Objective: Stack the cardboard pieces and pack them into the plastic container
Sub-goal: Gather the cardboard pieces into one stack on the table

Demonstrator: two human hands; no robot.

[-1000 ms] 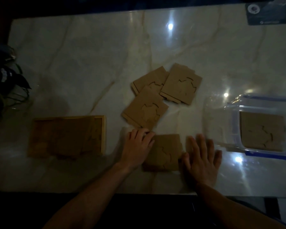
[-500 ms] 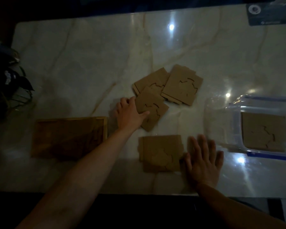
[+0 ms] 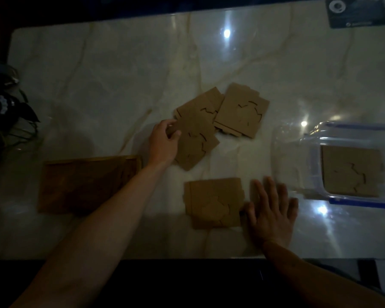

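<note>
With the left hand pinching the left edge of the nearest loose cardboard piece, the piece should be lifted flat and squared onto the near stack, which the open right hand steadies left of the plastic container.

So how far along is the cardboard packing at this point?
Early on. Done: some cardboard already lies in the plastic container. In hand: the left hand grips the edge of the nearest loose piece, while the right hand lies flat beside the small stack. Left: two more loose pieces behind, then packing the stack.
</note>
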